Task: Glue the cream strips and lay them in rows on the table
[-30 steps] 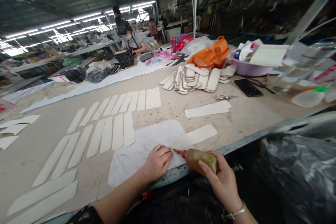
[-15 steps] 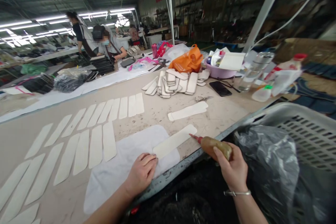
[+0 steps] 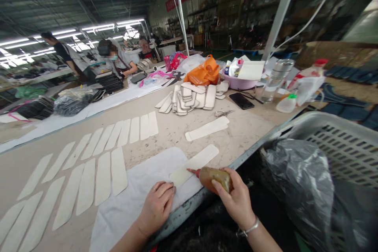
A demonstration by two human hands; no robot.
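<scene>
My right hand [image 3: 236,197] is wrapped round a squeeze bottle [image 3: 215,179] of brownish liquid, its red nozzle pointing left over the middle of a white strip [image 3: 196,163]. The strip lies slanted, partly on a white cloth [image 3: 141,173]. My left hand [image 3: 159,202] rests at the strip's near left end, its fingers bent and close together on the edge. Whether they pinch anything is hidden. Beyond lie overlapping white strips [image 3: 206,128]. To the left, several more strips [image 3: 103,173] are laid out in two rows.
Behind are a pile of edged pieces [image 3: 189,98], scissors [image 3: 223,113], a phone [image 3: 241,100], an orange bag [image 3: 203,71] and a purple basin [image 3: 239,82]. A plastic basket [image 3: 339,126] stands right of the table edge. Two people [image 3: 116,61] work at the back left.
My right hand has moved the bottle left, its nozzle going from the strip's far end to its middle. My left hand stays at the near end. The view has shifted slightly.
</scene>
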